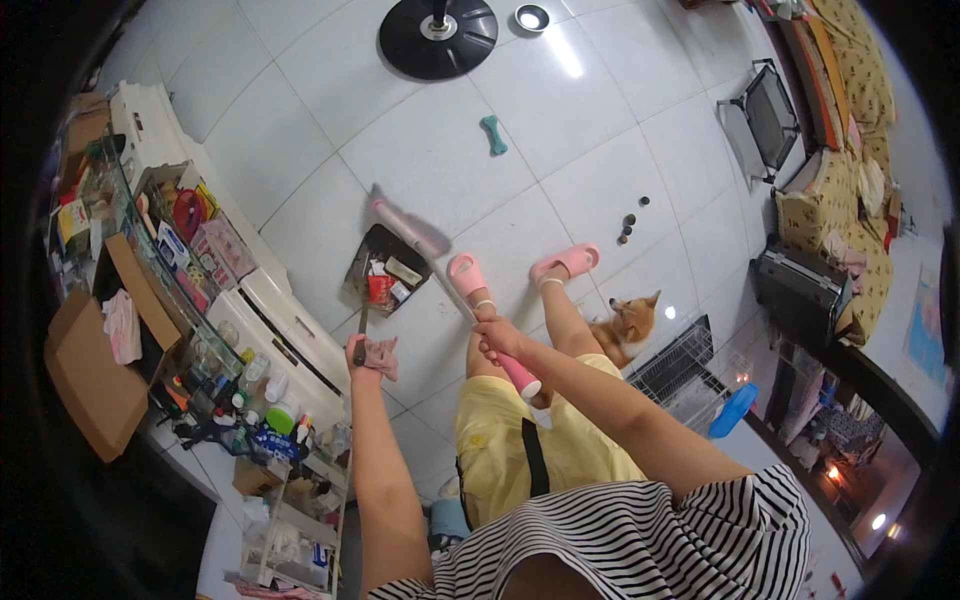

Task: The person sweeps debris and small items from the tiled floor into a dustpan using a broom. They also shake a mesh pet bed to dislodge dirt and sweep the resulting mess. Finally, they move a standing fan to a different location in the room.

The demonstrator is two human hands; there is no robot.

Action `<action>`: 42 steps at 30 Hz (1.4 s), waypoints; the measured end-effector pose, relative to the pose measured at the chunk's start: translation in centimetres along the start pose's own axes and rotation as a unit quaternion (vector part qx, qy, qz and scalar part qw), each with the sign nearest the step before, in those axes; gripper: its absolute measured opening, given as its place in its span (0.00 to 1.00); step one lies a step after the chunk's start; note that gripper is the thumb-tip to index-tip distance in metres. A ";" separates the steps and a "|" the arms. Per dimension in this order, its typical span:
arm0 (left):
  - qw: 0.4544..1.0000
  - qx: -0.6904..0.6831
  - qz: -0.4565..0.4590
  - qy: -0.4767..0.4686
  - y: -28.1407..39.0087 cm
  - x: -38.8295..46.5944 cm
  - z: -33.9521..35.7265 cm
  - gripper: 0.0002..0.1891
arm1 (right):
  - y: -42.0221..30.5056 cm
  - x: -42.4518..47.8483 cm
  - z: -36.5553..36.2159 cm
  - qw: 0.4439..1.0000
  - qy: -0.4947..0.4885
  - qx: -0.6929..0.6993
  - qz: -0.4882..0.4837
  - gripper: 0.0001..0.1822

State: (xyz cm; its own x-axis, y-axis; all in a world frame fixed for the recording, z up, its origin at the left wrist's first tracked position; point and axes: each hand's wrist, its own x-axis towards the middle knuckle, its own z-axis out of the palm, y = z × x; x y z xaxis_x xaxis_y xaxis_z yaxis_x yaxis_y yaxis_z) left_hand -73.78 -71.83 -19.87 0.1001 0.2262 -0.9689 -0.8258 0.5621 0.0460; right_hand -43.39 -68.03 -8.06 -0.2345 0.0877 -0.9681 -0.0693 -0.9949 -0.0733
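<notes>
My left hand (364,358) grips the thin handle of a black dustpan (358,279) and also holds a crumpled pink cloth (382,358). In the dustpan lie a red wrapper (379,289), a pale flat piece (403,271) and other scraps. My right hand (498,335) is closed around the pole of a broom (457,301), whose pink grip end (520,375) sticks out below it. The pink broom head (409,229) is on the floor along the dustpan's far right side, its dark bristles partly blurred.
A dog (634,322) sits beside my right leg. A teal bone-shaped toy (493,135), several small dark balls (629,220), a metal bowl (532,18) and a round black stand base (438,37) are on the tiled floor (420,142). A cluttered white cabinet (247,300) stands left, a wire crate (675,375) right.
</notes>
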 end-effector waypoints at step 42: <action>0.907 -0.365 0.065 -0.201 -7.5 -11.1 -4.4 0.17 | -25.1 -4.2 8.8 0.887 0.023 -0.454 -0.084 0.32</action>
State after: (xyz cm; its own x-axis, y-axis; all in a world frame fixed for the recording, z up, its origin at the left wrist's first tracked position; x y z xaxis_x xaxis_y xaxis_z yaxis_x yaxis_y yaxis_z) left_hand -71.17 -82.03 -10.55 0.0480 0.6078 -0.7927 -0.9779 -0.1329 -0.1612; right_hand -49.17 -42.94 -0.01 -0.2539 0.2566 -0.9326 0.7146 -0.6000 -0.3597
